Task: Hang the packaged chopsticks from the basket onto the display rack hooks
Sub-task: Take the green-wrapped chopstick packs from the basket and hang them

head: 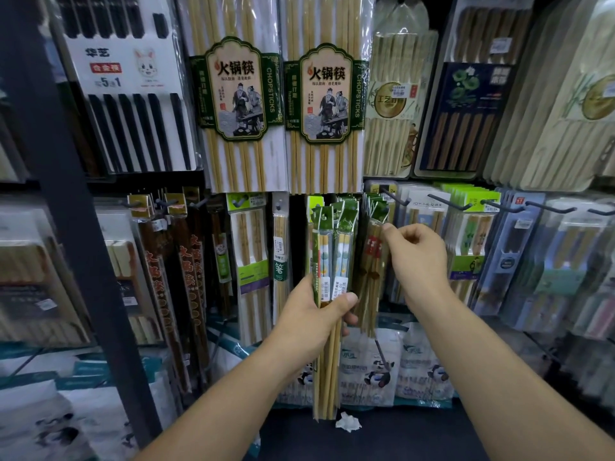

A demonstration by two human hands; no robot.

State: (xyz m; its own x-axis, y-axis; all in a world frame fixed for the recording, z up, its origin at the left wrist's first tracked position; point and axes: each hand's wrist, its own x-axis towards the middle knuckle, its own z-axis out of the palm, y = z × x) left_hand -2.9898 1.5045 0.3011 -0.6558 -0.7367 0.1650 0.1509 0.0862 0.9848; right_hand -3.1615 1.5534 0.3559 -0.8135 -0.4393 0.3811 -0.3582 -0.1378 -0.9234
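My left hand (319, 314) grips a bundle of clear chopstick packs with green header cards (329, 254), held upright in front of the rack. My right hand (416, 257) is raised just to the right of the bundle. Its thumb and fingers pinch the top of a chopstick pack with a red label (374, 261) that hangs among several like packs under a green header. A bare black hook (396, 196) juts out just above my right hand. No basket is in view.
Large hot-pot chopstick packs (238, 94) hang above. Dark-handled packs (186, 271) hang to the left behind a black upright post (66, 194). More hooks and packs (466, 234) fill the right side. Bagged chopsticks (376, 364) stand below, and a crumpled white scrap (347, 422) lies on the dark floor.
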